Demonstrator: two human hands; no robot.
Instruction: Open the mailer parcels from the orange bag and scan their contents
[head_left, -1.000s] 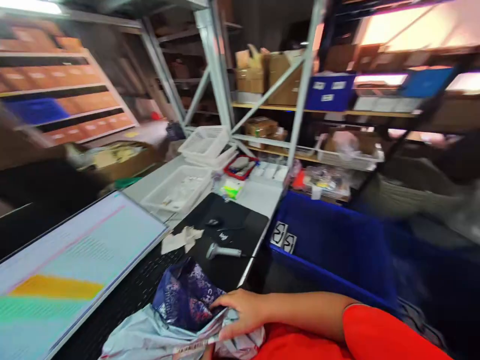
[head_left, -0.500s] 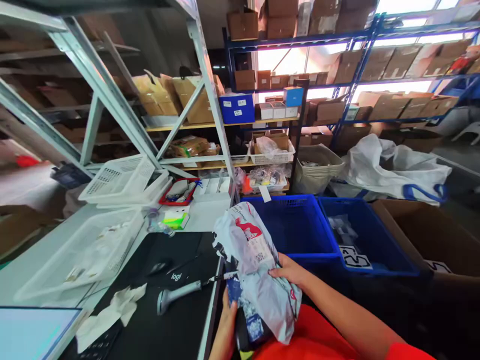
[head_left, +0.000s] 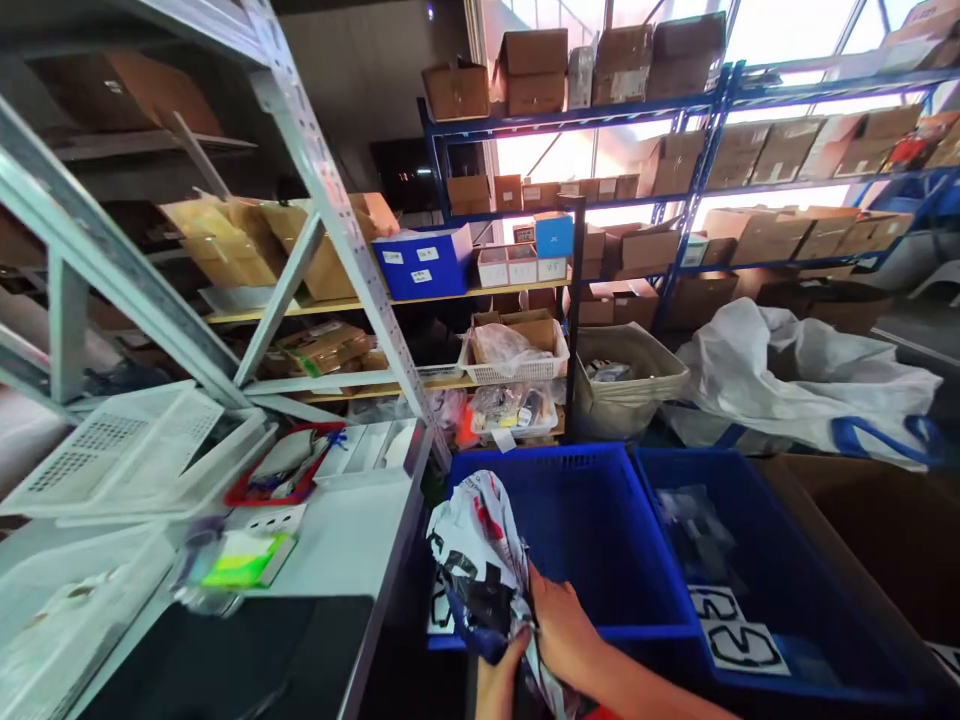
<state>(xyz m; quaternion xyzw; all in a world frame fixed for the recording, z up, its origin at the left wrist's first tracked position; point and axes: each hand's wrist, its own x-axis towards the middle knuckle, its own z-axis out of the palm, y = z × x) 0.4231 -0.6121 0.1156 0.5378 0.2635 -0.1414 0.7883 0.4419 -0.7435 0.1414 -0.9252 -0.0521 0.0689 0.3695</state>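
Observation:
A crumpled white plastic mailing bag [head_left: 487, 510] with red and black print is in front of me, above the near edge of a blue bin. Dark blue and black material shows on its lower left side; what it is I cannot make out. My right hand [head_left: 562, 625] is closed on the bag's right side. My left hand [head_left: 501, 675] grips its lower part from below, thumb against the dark material. The bag hides some of its fingers.
Ahead stands a blue bin [head_left: 585, 630], with a second blue bin [head_left: 750, 470] holding clear bags to its right, then a cardboard box [head_left: 810, 480]. On the left, the table [head_left: 352, 530] carries a black mat [head_left: 225, 660], white trays and a red basket [head_left: 322, 430]. A metal post [head_left: 360, 260] rises beside it.
My view has turned right and toward the bins. The mailing bag has moved from beside the table edge to the blue bin, and it now looks more bunched up, with both hands closer together.

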